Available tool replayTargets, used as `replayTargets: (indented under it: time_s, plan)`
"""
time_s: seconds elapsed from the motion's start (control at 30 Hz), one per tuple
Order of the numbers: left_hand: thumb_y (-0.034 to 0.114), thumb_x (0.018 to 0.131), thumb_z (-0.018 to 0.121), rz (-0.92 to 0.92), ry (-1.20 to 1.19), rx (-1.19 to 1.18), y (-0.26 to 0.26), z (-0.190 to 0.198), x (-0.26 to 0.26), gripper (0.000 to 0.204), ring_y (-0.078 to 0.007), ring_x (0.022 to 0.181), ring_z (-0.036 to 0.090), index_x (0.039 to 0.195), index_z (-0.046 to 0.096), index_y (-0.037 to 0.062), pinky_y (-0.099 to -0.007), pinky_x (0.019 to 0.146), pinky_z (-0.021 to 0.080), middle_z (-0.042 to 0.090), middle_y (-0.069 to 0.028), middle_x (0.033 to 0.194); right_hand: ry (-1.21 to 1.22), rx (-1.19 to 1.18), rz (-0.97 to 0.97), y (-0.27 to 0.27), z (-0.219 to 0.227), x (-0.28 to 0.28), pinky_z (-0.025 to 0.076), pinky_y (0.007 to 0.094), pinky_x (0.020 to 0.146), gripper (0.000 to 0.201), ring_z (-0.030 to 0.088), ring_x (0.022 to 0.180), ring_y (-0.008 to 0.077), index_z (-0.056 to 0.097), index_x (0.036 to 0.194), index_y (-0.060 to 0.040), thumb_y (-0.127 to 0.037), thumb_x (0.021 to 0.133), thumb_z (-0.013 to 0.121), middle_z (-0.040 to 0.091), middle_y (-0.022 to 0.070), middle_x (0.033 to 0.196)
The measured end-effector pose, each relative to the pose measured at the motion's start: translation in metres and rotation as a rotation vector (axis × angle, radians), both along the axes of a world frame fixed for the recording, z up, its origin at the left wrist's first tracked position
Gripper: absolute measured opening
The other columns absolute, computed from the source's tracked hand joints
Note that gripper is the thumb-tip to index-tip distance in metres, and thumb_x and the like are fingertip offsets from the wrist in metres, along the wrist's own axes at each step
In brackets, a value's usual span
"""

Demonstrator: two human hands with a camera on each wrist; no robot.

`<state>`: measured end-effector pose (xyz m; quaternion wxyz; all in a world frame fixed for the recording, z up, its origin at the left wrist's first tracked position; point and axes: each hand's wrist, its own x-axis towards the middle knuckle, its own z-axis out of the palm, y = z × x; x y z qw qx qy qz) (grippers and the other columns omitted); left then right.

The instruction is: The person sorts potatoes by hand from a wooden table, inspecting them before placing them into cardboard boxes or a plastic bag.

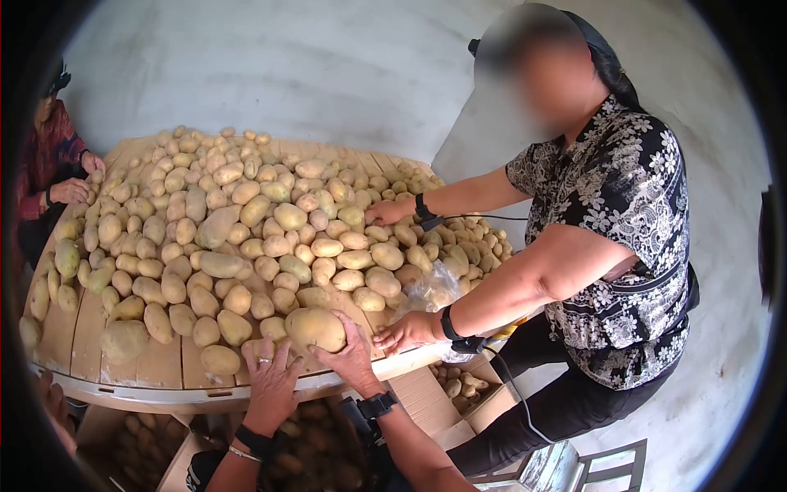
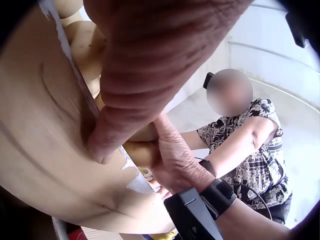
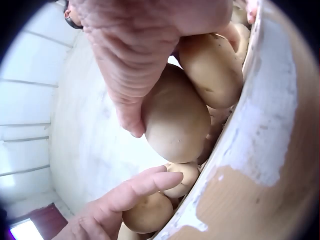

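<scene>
A large potato (image 1: 315, 328) lies at the lower middle of the head view, near the front edge of the round wooden table (image 1: 164, 373). The right hand (image 1: 354, 357) cups it from the right, fingers curled against its side. The left hand (image 1: 270, 379) rests flat on the boards just left of it, fingers spread. Behind, a heap of potatoes (image 1: 238, 213) covers the table. A person in a floral blouse (image 1: 631, 246) at right reaches into the heap and holds a plastic bag (image 1: 434, 291).

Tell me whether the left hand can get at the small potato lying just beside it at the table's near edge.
Probably yes. The left hand lies flat on the wooden table edge, holding nothing, and the small potato sits right beside its fingers with nothing between. The right hand is busy gripping the large potato.
</scene>
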<state>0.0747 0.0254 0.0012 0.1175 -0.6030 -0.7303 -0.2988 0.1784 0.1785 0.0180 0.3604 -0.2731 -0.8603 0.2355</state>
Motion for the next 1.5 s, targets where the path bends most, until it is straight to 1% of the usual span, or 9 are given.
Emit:
replayTargets:
  time_s: [0.2,0.27,0.47,0.97,1.17,1.3,1.37,1.4,1.5]
  plan:
    - [0.023,0.05,0.079,-0.03,-0.095,0.005,0.0,0.007,-0.009,0.054,-0.0359,0.125,0.033,0.098,0.061,0.0068,-0.0602,0.105,0.013,0.047,-0.0127,0.12,-0.106,-0.13,-0.101,0.0,0.011,-0.008,0.045,0.0435,0.085,0.074,0.056,0.097,0.0357,0.043,0.123,-0.0087,-0.04,0.064,0.076,0.059,0.021,0.101]
    - [0.023,0.05,0.079,-0.047,-0.095,-0.006,0.001,0.004,-0.013,0.053,-0.0357,0.125,0.033,0.098,0.061,0.0067,-0.0602,0.105,0.013,0.048,-0.0126,0.119,-0.089,0.012,-0.094,-0.005,0.005,-0.014,0.044,0.0449,0.086,0.074,0.055,0.098,0.0377,0.041,0.123,-0.0047,-0.04,0.067,0.075,0.058,0.0236,0.102]
    - [0.024,0.051,0.078,-0.032,-0.082,-0.019,0.001,0.006,-0.014,0.051,-0.0356,0.124,0.034,0.096,0.062,0.0058,-0.0601,0.105,0.013,0.048,-0.0117,0.117,-0.113,0.088,-0.107,-0.011,0.001,-0.015,0.042,0.0459,0.087,0.077,0.052,0.102,0.0388,0.038,0.124,-0.0011,-0.041,0.068,0.073,0.053,0.0234,0.11]
    - [0.024,0.051,0.077,-0.004,-0.109,-0.092,0.01,0.024,-0.012,0.047,-0.0366,0.124,0.033,0.092,0.062,0.0058,-0.0587,0.105,0.012,0.047,-0.0116,0.117,-0.122,0.078,-0.124,-0.002,0.008,-0.017,0.043,0.0442,0.086,0.076,0.053,0.099,0.0376,0.039,0.124,-0.0025,-0.042,0.068,0.072,0.056,0.0221,0.105]
    - [0.024,0.052,0.073,-0.021,-0.116,-0.051,0.01,0.022,-0.011,0.047,-0.038,0.124,0.032,0.094,0.061,0.006,-0.0576,0.105,0.013,0.047,-0.0138,0.118,-0.151,0.173,-0.145,-0.004,0.005,-0.022,0.045,0.0439,0.085,0.076,0.053,0.099,0.0372,0.04,0.125,-0.0039,-0.042,0.067,0.073,0.056,0.0222,0.106]
    - [0.025,0.058,0.073,-0.028,-0.163,0.03,0.009,0.024,-0.009,0.046,-0.0387,0.122,0.033,0.096,0.06,0.0023,-0.0586,0.104,0.015,0.045,-0.0171,0.122,-0.214,0.098,-0.16,-0.004,0.007,-0.02,0.045,0.0441,0.086,0.077,0.053,0.101,0.0383,0.038,0.127,-0.0065,-0.043,0.067,0.072,0.056,0.0219,0.108]
    - [0.017,0.066,0.067,0.069,-0.144,0.073,0.009,0.013,-0.014,0.042,-0.0398,0.121,0.034,0.102,0.056,-0.0001,-0.055,0.103,0.021,0.043,-0.0196,0.124,-0.249,0.081,-0.181,-0.004,0.007,-0.02,0.044,0.0452,0.087,0.077,0.053,0.101,0.04,0.037,0.127,-0.0081,-0.043,0.067,0.071,0.056,0.0225,0.109]
    - [0.017,0.066,0.067,0.059,-0.141,0.089,0.008,0.011,-0.018,0.042,-0.0398,0.121,0.034,0.102,0.056,-0.0001,-0.055,0.103,0.021,0.043,-0.0196,0.124,-0.244,0.096,-0.192,-0.003,0.007,-0.022,0.044,0.0452,0.087,0.077,0.053,0.101,0.04,0.037,0.127,-0.0081,-0.043,0.067,0.071,0.056,0.0225,0.109]
    - [0.001,0.067,0.055,0.058,-0.174,0.046,0.005,0.002,-0.03,0.048,-0.0413,0.119,0.035,0.114,0.048,-0.0019,-0.048,0.1,0.03,0.04,-0.0221,0.127,-0.239,-0.042,-0.148,-0.002,0.012,-0.022,0.044,0.0453,0.088,0.077,0.054,0.102,0.0407,0.036,0.127,-0.0095,-0.042,0.067,0.072,0.056,0.0236,0.11]
